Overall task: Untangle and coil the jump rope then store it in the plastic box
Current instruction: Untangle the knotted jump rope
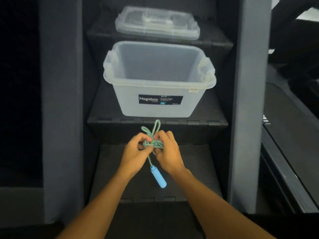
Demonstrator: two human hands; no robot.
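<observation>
The jump rope (153, 143) is a green-blue cord bunched into a tight bundle between both hands. Two small loops stick up from the bundle. A blue handle (158, 177) hangs below on a short length of cord. My left hand (136, 152) grips the bundle from the left. From the right, my right hand (170, 152) pinches the same bundle. The plastic box (158, 83) is translucent, open and empty, with a black "Megabox" label, standing on the step just beyond my hands.
The box's clear lid (157, 23) lies on the higher step behind it. Dark foam-mat steps (155, 185) run up the middle between two grey side walls (250, 100). Dark gym equipment (290, 144) stands on the right.
</observation>
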